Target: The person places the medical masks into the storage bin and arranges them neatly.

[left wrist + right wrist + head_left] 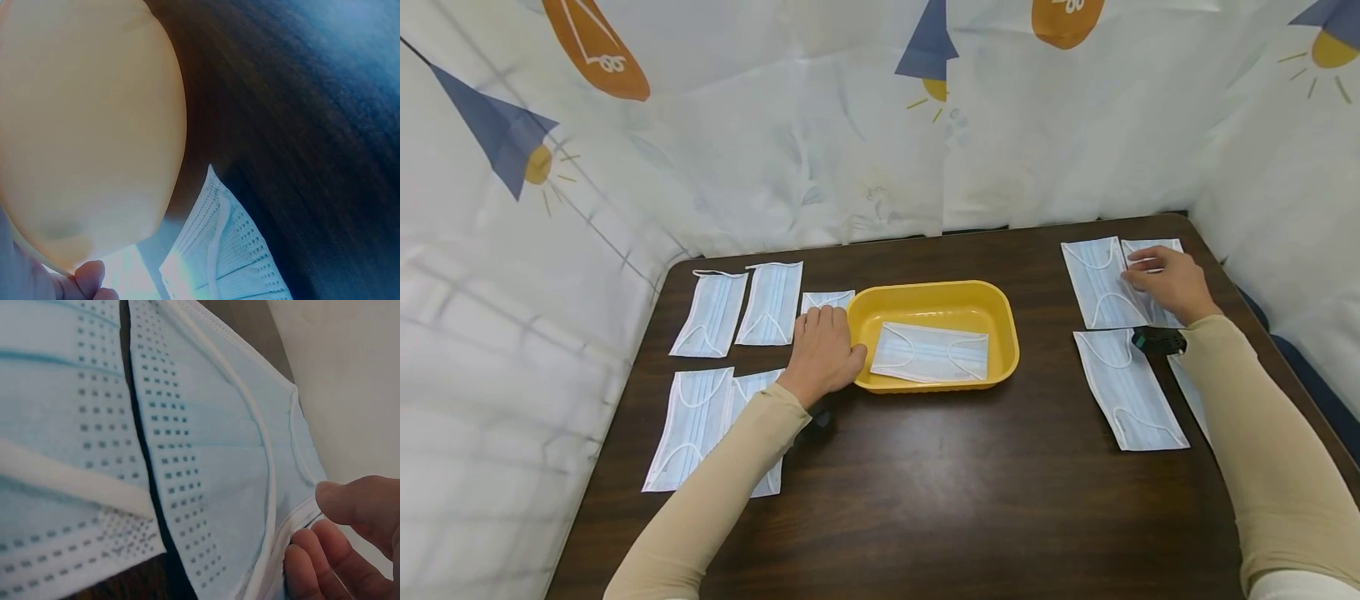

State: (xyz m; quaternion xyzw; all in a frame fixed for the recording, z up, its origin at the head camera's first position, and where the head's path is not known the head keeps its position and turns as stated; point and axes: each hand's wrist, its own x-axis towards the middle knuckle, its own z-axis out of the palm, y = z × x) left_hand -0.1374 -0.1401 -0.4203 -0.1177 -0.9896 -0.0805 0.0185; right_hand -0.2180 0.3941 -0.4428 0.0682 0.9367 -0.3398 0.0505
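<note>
A yellow tray (pixel 1000 321) stands mid-table with one light-blue face mask (pixel 930 352) lying flat inside it. My left hand (pixel 823 346) rests on the table against the tray's left wall, fingers loosely curled over a small mask (pixel 829 298) and holding nothing. In the left wrist view a fingertip (pixel 90 278) touches the tray's wall (pixel 87 125) beside a mask (pixel 231 256). My right hand (pixel 1165 279) lies on the far-right mask (pixel 1150 247). In the right wrist view its thumb (pixel 359 503) and fingers pinch that mask's edge (pixel 219 456).
More masks lie flat on the dark table: on the left (pixel 711 312), (pixel 770 302), (pixel 692 425); on the right (pixel 1101 282), (pixel 1127 387). A printed white cloth wall (pixel 820 150) encloses the table on three sides. Bare wood (pixel 970 483) spreads in front of the tray.
</note>
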